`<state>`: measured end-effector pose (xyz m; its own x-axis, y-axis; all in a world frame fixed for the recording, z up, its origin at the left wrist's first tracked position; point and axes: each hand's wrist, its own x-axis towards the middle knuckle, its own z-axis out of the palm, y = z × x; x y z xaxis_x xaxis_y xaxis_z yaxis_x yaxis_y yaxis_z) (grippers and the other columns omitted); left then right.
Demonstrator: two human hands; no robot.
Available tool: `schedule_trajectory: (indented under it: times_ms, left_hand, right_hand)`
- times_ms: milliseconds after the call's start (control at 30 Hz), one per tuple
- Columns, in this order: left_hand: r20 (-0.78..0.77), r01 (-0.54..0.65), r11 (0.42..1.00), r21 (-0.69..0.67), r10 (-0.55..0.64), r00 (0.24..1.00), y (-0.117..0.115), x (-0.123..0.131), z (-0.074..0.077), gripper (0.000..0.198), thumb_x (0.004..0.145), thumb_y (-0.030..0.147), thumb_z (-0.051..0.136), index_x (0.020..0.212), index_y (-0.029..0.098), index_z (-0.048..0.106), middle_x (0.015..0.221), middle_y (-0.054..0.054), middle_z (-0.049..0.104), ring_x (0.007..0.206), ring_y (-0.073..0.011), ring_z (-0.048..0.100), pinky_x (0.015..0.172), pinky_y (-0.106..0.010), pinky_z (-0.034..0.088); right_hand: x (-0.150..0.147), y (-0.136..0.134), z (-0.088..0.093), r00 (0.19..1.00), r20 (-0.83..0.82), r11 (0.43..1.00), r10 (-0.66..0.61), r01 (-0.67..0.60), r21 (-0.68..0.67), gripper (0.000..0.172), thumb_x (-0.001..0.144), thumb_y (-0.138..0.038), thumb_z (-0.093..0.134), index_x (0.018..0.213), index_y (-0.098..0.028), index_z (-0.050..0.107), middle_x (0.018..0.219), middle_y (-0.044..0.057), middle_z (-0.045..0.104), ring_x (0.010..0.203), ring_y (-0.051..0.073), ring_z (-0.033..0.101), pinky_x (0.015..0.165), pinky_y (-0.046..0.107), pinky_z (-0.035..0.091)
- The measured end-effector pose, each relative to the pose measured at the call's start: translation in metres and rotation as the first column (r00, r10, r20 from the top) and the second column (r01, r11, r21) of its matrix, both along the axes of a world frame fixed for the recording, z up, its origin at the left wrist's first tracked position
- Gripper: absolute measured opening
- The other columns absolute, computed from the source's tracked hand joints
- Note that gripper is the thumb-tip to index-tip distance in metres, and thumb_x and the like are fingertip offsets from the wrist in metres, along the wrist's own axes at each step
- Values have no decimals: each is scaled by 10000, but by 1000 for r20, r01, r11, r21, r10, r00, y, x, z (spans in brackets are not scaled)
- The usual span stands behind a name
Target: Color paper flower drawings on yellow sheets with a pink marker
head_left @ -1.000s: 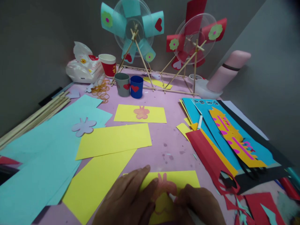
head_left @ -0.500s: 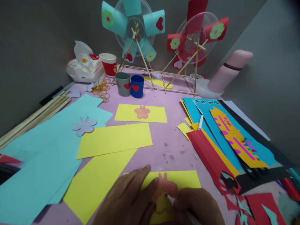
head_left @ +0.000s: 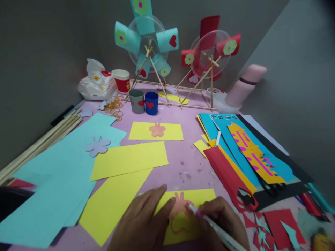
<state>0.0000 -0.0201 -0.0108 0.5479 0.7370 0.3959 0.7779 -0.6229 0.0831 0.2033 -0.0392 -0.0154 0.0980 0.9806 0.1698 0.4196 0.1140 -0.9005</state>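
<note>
In front of me lies a yellow paper strip (head_left: 169, 237) bearing a pink butterfly drawing (head_left: 180, 205). Its upper part is coloured in and its lower wings are only outlined. My left hand (head_left: 145, 218) rests flat over the strip's left side, fingers stretched out. A white felt-tip marker (head_left: 218, 230) with a pink collar is gripped in my right hand (head_left: 222, 218), its tip at the butterfly's upper right wing. Farther back, another yellow strip (head_left: 136, 130) carries a coloured butterfly. Plain yellow strips (head_left: 131, 158) lie to the left, near a pale purple butterfly cutout (head_left: 98, 146).
Light blue sheets (head_left: 60, 174) and wooden sticks (head_left: 44, 143) cover the left. Two paper windmills (head_left: 148, 52) stand behind a grey cup (head_left: 136, 101) and a blue cup (head_left: 151, 103). On the right are blue sheets (head_left: 222, 122), red scraps (head_left: 281, 223) and a pink bottle (head_left: 244, 85).
My right hand has turned and shifted so the marker shows clearly, its tip moving up onto the upper right wing. My left hand stays on the strip. The view has tilted slightly.
</note>
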Motion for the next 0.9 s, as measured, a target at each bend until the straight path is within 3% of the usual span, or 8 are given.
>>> schedule_trajectory:
  times_ms: [100,233,333,433,533,667,800,900]
  left_hand:
    - [29,-14,1000,18,14,999,1,2,4,302,900,257,424,1167,251,565,1209,-45,614,1016,-193,611,815,-304,526]
    - [66,-41,999,33,38,997,0,2,5,302,891,268,462,1176,209,544,1186,-51,627,1028,-193,605,836,-313,525]
    - [107,-43,999,3,43,993,-1,3,7,252,884,254,483,1118,217,566,1184,-51,623,1036,-198,599,844,-325,525]
    - [119,-44,998,-54,51,992,-2,5,8,241,880,251,489,1104,242,577,1209,-43,602,1053,-210,586,852,-347,521]
    - [114,-53,994,-101,64,991,-3,5,8,267,879,257,494,1135,251,570,1245,-43,577,1084,-224,565,869,-369,511]
    - [76,-12,993,-115,21,997,-4,1,9,327,852,289,528,1175,244,549,1285,-58,549,1109,-242,548,865,-378,512]
    - [55,29,995,-95,-24,998,-2,-2,10,376,833,331,551,1196,236,534,1304,-64,536,1117,-248,545,869,-366,507]
    - [43,25,995,-101,-21,999,0,-2,10,375,839,337,551,1198,228,528,1310,-70,533,1130,-243,536,880,-359,498]
  right_hand:
    - [-11,2,4,949,-285,985,-136,99,-143,249,773,-435,623,724,-218,511,505,-65,457,385,81,372,374,177,269]
    - [-16,3,15,890,-397,969,-227,163,-188,274,685,-418,714,746,-201,559,544,-57,493,443,87,400,431,176,304]
    - [-17,2,22,852,-475,971,-223,151,-184,271,711,-422,706,733,-203,549,527,-67,474,454,89,397,444,175,299]
    - [-17,1,23,821,-550,978,-151,44,-203,284,798,-457,611,732,-204,502,492,-66,484,433,88,379,441,188,282]
    - [-18,-1,19,868,-492,980,-70,-33,-197,259,800,-415,580,695,-205,471,481,-84,413,434,85,320,433,202,229]
    - [-16,-5,13,955,-282,983,96,-135,-124,152,752,-279,556,652,-207,466,483,-104,306,433,78,251,439,220,183]
    - [-11,-4,9,970,-89,972,226,-231,-53,155,752,-227,507,605,-209,463,484,-82,375,420,76,328,439,215,230]
    - [-8,0,8,961,0,958,276,-275,-79,163,754,-231,481,593,-207,480,478,-63,463,410,77,394,427,203,257]
